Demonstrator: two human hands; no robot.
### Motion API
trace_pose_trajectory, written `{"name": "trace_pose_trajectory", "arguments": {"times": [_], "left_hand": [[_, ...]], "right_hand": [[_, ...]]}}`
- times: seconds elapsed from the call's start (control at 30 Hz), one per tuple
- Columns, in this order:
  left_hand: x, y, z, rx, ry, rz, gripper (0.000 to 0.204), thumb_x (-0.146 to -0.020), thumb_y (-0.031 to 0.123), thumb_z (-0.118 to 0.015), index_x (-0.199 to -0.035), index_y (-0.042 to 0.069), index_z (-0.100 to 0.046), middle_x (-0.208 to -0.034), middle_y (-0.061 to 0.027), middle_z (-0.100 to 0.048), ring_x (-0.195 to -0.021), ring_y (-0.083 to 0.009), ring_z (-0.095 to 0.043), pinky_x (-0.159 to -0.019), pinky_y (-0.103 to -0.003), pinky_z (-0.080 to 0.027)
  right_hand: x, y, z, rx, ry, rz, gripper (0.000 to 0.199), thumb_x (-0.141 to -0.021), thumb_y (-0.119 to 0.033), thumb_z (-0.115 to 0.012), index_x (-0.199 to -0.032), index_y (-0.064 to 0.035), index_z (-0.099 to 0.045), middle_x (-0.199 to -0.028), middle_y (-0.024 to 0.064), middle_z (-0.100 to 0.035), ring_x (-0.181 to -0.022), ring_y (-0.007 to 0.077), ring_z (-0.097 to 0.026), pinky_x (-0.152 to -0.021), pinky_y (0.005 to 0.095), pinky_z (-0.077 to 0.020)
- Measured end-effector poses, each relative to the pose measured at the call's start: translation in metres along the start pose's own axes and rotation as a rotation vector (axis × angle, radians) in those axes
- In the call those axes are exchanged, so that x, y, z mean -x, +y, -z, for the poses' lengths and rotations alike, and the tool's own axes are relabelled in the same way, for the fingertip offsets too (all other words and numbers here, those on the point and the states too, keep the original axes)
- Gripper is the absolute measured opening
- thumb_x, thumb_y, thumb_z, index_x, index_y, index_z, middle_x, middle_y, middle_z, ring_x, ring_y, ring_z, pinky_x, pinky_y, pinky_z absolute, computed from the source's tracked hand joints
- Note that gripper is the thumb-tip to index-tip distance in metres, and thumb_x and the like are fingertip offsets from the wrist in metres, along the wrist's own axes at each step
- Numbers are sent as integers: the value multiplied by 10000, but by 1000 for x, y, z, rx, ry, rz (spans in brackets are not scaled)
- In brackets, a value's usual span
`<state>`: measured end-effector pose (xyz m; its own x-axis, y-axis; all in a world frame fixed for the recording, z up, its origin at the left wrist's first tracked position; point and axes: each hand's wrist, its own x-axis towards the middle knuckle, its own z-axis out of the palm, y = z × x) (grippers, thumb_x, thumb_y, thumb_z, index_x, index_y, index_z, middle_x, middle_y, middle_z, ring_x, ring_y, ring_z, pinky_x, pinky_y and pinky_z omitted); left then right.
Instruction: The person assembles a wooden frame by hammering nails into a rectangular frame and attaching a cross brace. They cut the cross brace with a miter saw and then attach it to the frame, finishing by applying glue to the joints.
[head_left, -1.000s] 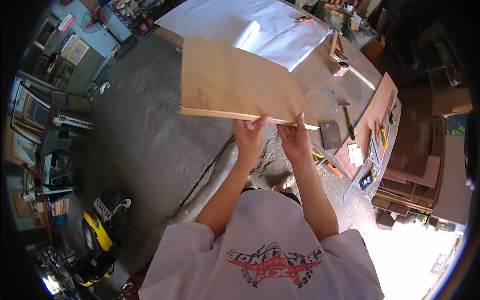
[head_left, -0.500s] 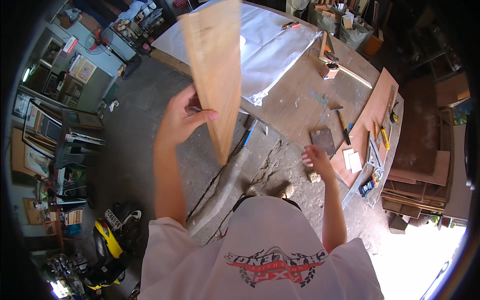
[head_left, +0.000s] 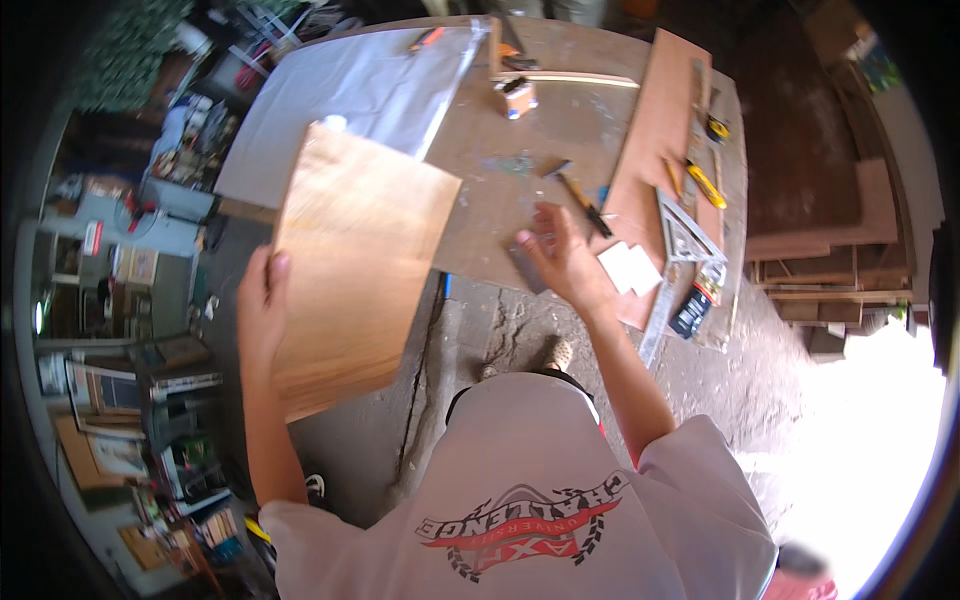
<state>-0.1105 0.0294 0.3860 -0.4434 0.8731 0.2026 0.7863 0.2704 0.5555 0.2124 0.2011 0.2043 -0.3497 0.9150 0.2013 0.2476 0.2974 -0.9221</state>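
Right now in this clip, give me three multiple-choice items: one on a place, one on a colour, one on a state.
1. Where is the plywood sheet?
A. flat on the workbench
B. held up in the left hand
C. on the floor

2. What colour is the utility knife on the workbench?
A. yellow
B. blue
C. green

3. How is the right hand?
A. gripping a hammer
B. fist shut
C. open, fingers spread, holding nothing

Answers: B, the left hand grips its edge off the bench; A, its body is yellow; C, its fingers are spread above the bench edge.

One plywood panel (head_left: 355,265) (held); two hands (head_left: 262,305).
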Motion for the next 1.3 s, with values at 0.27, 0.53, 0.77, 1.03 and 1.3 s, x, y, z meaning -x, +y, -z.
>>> {"name": "trace_pose_trajectory", "arguments": {"times": [0.27,0.53,0.77,1.03,1.3], "left_hand": [[1,65,20,-143,-151,-187,172,-928,133,-689,-1030,16,-614,-823,-68,-574,-733,-160,-511,-675,-294,-432],[-22,102,-6,-387,-136,-864,239,-738,16,-739,-968,62,-695,-1010,-95,-704,-955,-287,-697,-829,-414,-554],[-48,43,-39,-410,-17,-1070,190,-824,11,-762,-1002,72,-728,-1098,-102,-730,-1077,-303,-713,-898,-437,-597],[-47,-139,-169,312,215,-282,392,-997,231,-668,-1342,63,-590,-1362,-128,-599,-1239,-265,-615,-1015,-409,-528],[-51,-274,-240,1363,-436,813,437,-1054,407,-550,-1320,60,-548,-1190,-64,-644,-1056,-153,-634,-886,-327,-545]], "right_hand": [[14,52,44,-488,-264,-501,725,-1015,-612,-457,-1410,-4,-483,-1142,194,-676,-1006,284,-690,-848,397,-570],[54,83,42,-1500,-424,-799,1022,-922,-829,-322,-1336,79,-543,-1233,214,-672,-1054,292,-702,-916,389,-573],[50,77,54,-1341,-561,-551,609,-1015,-382,-615,-1390,70,-453,-1087,141,-703,-946,183,-713,-865,312,-575],[22,76,-54,-686,36,-658,319,-1065,-250,-535,-1194,21,-643,-977,20,-663,-902,83,-591,-822,254,-493],[-10,88,-149,-103,209,-422,298,-1065,-210,-494,-1200,11,-641,-1000,91,-692,-938,146,-605,-865,301,-491]]}}
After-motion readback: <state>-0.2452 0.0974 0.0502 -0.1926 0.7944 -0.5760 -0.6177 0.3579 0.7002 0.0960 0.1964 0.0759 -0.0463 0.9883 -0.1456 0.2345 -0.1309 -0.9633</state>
